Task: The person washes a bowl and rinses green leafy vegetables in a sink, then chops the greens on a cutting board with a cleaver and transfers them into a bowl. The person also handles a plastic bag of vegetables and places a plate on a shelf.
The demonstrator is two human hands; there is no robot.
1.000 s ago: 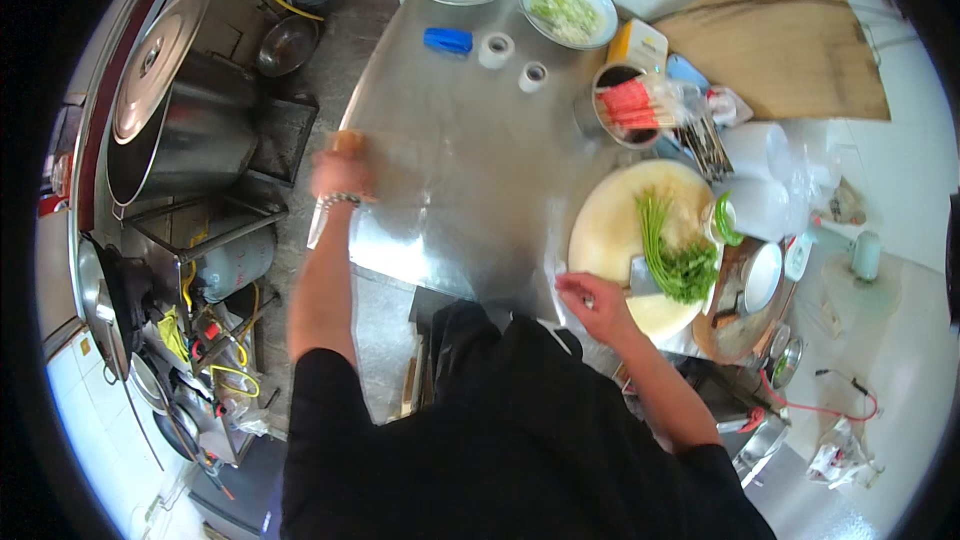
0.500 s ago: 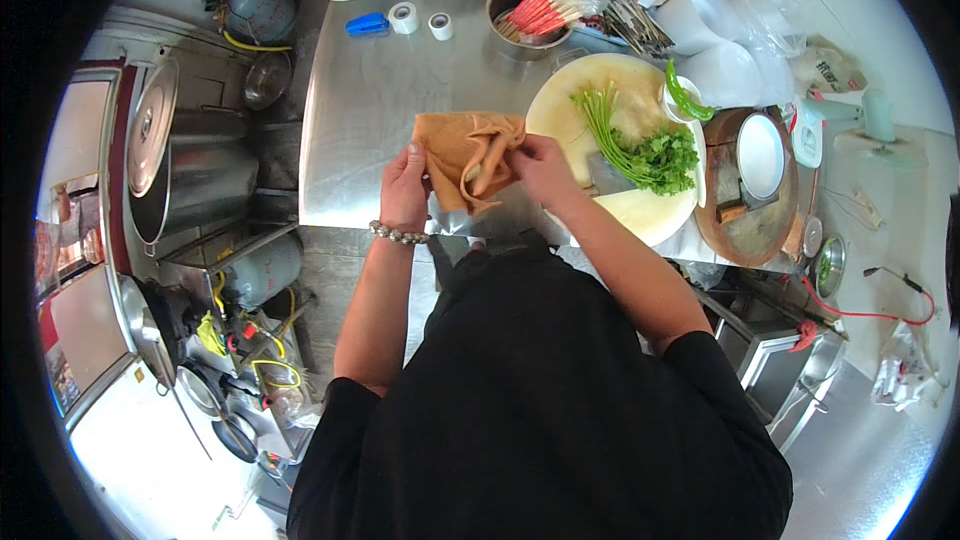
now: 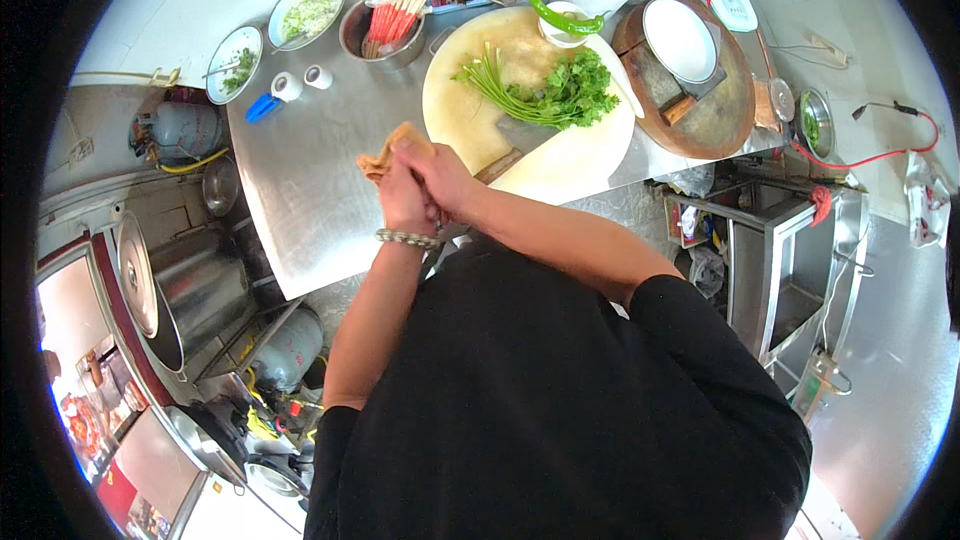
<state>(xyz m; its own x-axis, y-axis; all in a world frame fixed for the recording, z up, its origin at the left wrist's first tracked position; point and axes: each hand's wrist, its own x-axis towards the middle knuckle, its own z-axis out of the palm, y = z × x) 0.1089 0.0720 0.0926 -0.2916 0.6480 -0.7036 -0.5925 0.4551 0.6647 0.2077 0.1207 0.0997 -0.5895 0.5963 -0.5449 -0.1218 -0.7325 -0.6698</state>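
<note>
A crumpled orange-brown cloth is bunched between my two hands, just above the near edge of the metal table. My left hand, with a beaded bracelet at its wrist, is closed on the cloth. Over it lies my right hand, gripping the cloth too; its fingers are partly hidden. Right beside my right hand, a knife handle rests on the round cream cutting board. Part of the knife's blade lies under a bunch of coriander on that board.
The steel table carries a blue clip-like object, two tape rolls, two bowls of chopped greens and a pot with red-wrapped sticks. A green chilli tops a small bowl. Right of it, a wooden block holds a white bowl and a wooden-handled cleaver.
The cloth, earlier spread out between my separated hands, is now bunched up, and my hands have come together on it. My view has turned and shifted to the right.
</note>
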